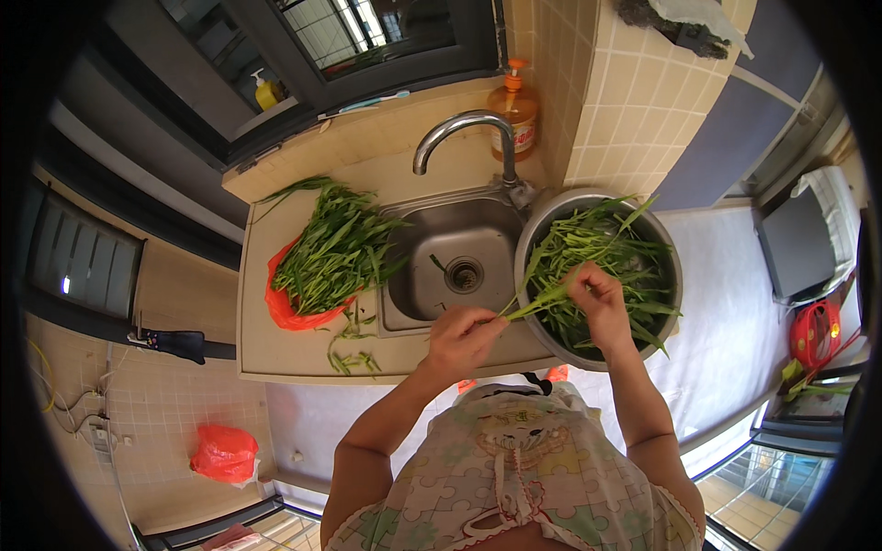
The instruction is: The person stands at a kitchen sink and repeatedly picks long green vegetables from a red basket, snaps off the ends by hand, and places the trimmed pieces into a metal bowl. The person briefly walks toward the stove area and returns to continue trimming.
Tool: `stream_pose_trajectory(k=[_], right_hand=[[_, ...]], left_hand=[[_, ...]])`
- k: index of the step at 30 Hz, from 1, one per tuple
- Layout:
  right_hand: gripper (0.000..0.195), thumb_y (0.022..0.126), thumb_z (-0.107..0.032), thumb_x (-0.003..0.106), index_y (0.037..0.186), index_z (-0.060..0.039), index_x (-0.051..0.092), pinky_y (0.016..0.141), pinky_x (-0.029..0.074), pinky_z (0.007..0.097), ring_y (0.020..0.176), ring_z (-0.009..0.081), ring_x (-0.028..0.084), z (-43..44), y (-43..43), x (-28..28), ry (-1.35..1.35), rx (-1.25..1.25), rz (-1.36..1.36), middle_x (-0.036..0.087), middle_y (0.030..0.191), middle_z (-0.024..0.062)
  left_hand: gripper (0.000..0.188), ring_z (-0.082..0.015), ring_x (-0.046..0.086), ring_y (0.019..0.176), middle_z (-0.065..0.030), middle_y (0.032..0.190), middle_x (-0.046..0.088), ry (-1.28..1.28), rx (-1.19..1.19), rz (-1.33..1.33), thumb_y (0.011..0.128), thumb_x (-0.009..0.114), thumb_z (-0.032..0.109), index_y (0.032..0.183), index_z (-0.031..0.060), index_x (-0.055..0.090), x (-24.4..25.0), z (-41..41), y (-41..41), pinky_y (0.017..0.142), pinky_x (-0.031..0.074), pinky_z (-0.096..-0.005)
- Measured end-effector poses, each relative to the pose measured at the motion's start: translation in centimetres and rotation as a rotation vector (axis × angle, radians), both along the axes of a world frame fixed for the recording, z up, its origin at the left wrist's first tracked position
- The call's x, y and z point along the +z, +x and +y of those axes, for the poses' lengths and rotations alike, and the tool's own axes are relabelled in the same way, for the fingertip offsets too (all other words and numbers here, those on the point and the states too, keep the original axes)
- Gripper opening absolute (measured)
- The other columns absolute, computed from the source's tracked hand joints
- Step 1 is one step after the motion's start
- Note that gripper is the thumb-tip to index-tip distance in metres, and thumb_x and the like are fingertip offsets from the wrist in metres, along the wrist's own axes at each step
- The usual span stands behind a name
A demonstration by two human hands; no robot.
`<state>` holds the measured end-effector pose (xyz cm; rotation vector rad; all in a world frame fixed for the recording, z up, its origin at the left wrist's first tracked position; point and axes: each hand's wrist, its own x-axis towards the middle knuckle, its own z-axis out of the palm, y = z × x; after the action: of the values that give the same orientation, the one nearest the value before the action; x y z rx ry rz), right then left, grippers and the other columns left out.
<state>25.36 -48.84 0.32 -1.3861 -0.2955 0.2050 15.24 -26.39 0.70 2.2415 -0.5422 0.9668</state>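
Note:
My left hand (463,342) pinches the lower end of a few green stems (544,302) at the front left rim of a round metal basin (677,289). My right hand (599,303) grips the same stems farther up, over the basin, with thumb and fingers closed. Long-leaved greens (592,241), which look like water spinach, fill much of the basin. Left of the sink, a large heap of the same greens (334,248) spills from a red plastic bag (286,313). Short cut-off stem pieces (353,359) are scattered on the counter in front of it.
Between heap and basin is a stainless steel sink (441,237), with a leaf scrap (437,262) near its drain. A curved chrome faucet (465,118) arches above. Behind it stands an orange pump bottle (513,113). A toothbrush (375,101) lies on the ledge. The tiled pillar (637,103) rises behind the basin.

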Motion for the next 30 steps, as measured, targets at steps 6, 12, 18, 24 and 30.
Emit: stream_pose_trajectory(k=[6, 12, 18, 24, 30], right_hand=[[0.015, 0.085, -0.006, 0.063, 0.1, -0.0065, 0.067, 0.094, 0.038, 0.0356, 0.087, 0.0134, 0.053, -3.0, 2.0, 1.3, -0.341, -0.34, -0.314, 0.062, 0.094, -0.0007], [0.026, 0.074, -0.006, 0.067, 0.099, -0.0141, 0.07, 0.1, 0.033, 0.0526, 0.088, 0.0234, 0.054, -0.1, -0.7, 2.8, -0.918, -0.212, -1.031, 0.062, 0.101, 0.0023], [0.023, 0.071, -0.01, 0.068, 0.093, -0.0161, 0.07, 0.096, 0.034, 0.0491, 0.082, 0.0216, 0.053, 2.1, -2.4, 1.4, -0.904, -0.076, -1.128, 0.059, 0.09, 0.0005], [0.014, 0.075, -0.007, 0.067, 0.087, -0.0149, 0.069, 0.09, 0.034, 0.0442, 0.08, 0.0203, 0.053, 2.6, -3.0, 1.5, -0.736, -0.117, -0.892, 0.059, 0.085, 0.0008], [0.005, 0.083, -0.007, 0.066, 0.086, -0.0109, 0.068, 0.076, 0.038, 0.0244, 0.076, 0.013, 0.052, 3.0, -3.3, 0.8, -0.214, -0.107, -0.188, 0.06, 0.081, 0.0011]], left_hand=[[0.023, -0.0194, 0.057, 0.061, -0.0043, 0.08, 0.063, -0.029, 0.095, 0.012, 0.069, 0.075, -0.004, 0.086, 0.0096, 0.071, -0.4, 0.0, 0.7, 0.051, 0.044, -0.0283], [0.021, -0.0205, 0.059, 0.063, -0.0051, 0.08, 0.062, -0.013, 0.018, 0.023, 0.067, 0.074, -0.004, 0.084, 0.0082, 0.07, -1.5, -0.8, 1.9, 0.053, 0.045, -0.0314], [0.019, -0.0205, 0.059, 0.062, -0.0043, 0.078, 0.061, 0.037, -0.042, 0.027, 0.068, 0.073, -0.003, 0.084, 0.0073, 0.07, -1.2, -1.6, 2.4, 0.054, 0.046, -0.033], [0.02, -0.0191, 0.056, 0.058, -0.0037, 0.078, 0.061, -0.058, 0.014, -0.001, 0.068, 0.075, -0.002, 0.083, 0.0081, 0.07, -1.7, -2.6, 2.5, 0.05, 0.045, -0.0298], [0.015, -0.0091, 0.055, 0.057, -0.0058, 0.078, 0.062, -0.323, 0.042, 0.107, 0.074, 0.076, -0.003, 0.082, 0.008, 0.069, -0.3, -4.8, 3.2, 0.046, 0.042, -0.0243]])
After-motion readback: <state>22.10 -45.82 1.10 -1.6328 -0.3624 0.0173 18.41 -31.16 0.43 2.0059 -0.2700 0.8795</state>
